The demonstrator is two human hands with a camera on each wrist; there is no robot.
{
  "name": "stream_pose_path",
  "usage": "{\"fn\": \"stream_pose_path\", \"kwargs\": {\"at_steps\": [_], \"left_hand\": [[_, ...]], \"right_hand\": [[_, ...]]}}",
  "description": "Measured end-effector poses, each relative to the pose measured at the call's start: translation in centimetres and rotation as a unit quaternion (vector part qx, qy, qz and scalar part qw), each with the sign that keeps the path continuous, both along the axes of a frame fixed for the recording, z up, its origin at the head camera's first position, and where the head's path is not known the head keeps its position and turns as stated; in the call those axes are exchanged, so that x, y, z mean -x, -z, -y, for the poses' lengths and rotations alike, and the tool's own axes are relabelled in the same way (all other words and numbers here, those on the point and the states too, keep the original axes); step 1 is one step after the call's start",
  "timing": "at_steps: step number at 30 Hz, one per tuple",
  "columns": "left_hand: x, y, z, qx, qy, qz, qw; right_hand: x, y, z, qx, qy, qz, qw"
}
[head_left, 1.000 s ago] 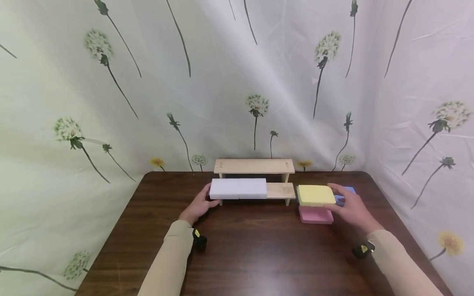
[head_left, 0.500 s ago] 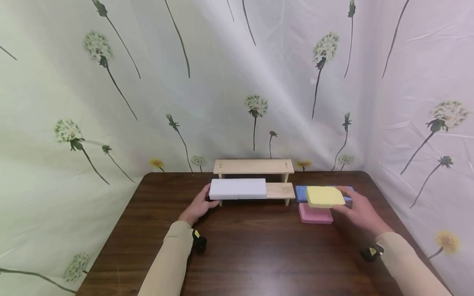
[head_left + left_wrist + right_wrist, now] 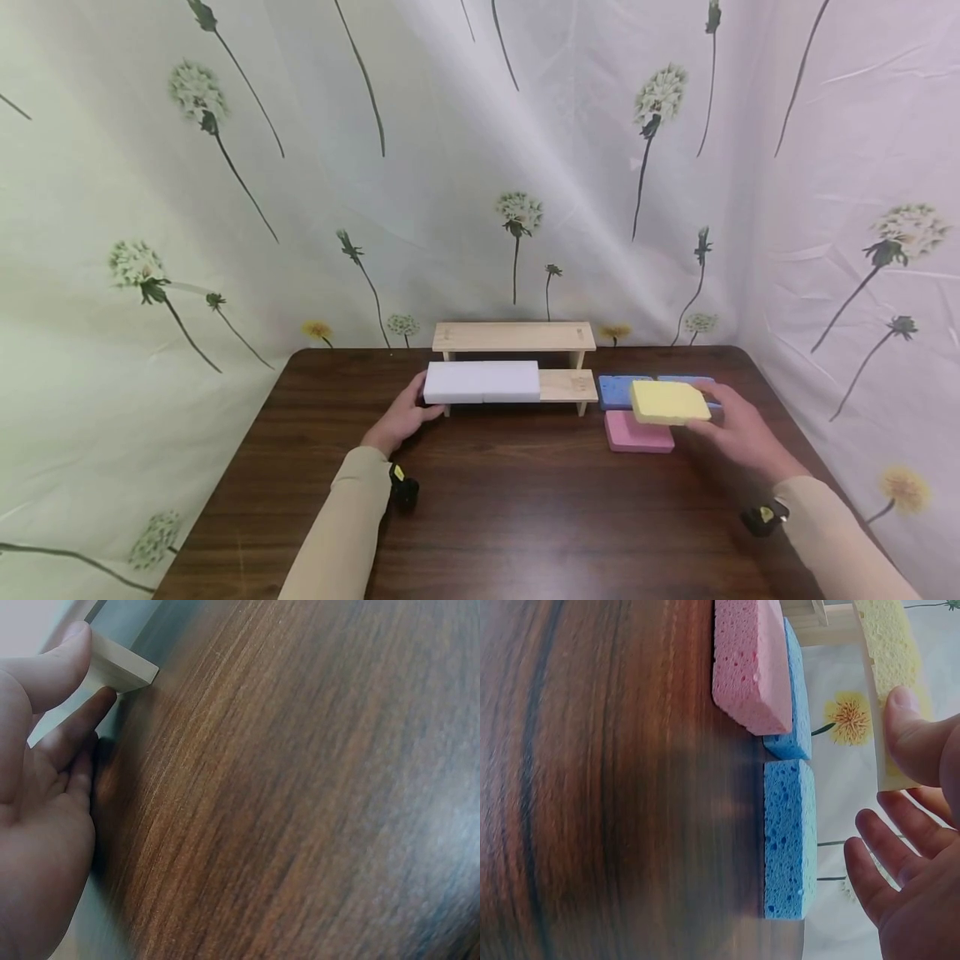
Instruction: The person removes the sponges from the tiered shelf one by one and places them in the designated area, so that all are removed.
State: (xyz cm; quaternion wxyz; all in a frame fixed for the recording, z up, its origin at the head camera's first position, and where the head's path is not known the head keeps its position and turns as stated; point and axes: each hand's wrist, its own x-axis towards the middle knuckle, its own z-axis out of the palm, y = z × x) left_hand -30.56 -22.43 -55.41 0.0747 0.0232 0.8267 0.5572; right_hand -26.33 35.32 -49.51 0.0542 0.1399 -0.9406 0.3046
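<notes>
My right hand pinches the right end of a yellow sponge between thumb and fingers. In the right wrist view the yellow sponge is off the table, its thumb side facing the camera. Below it lie a pink sponge and two blue sponges, one of them a blue sponge seen whole in that view. My left hand grips the left end of a two-step wooden stand, thumb at its front leg. Two white blocks lie side by side on the lower step.
The dark wood-grain table reaches back to a floral curtain. Bare wood of the lower step shows right of the white blocks. A small black camera sits on my left wrist and another camera on my right.
My right hand has moved right with the yellow sponge, away from the stand, uncovering more of the blue and pink sponges. The left hand has stayed at the stand's left end.
</notes>
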Motion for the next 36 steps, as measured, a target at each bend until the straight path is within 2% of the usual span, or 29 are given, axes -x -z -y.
{"fn": "stream_pose_path", "kwargs": {"at_steps": [12, 22, 36], "left_hand": [[0.1, 0.1, 0.1, 0.000, 0.000, 0.002, 1.0000], [0.1, 0.2, 0.1, -0.003, -0.001, 0.002, 1.0000], [-0.1, -0.1, 0.0, -0.003, 0.000, 0.000, 1.0000]], "right_hand": [[-0.7, 0.2, -1.0, -0.011, 0.020, 0.028, 0.9994], [-1.1, 0.6, -2.2, -0.009, 0.022, -0.014, 0.9996], [-1.9, 1.3, -4.1, -0.008, 0.026, -0.030, 0.9992]]}}
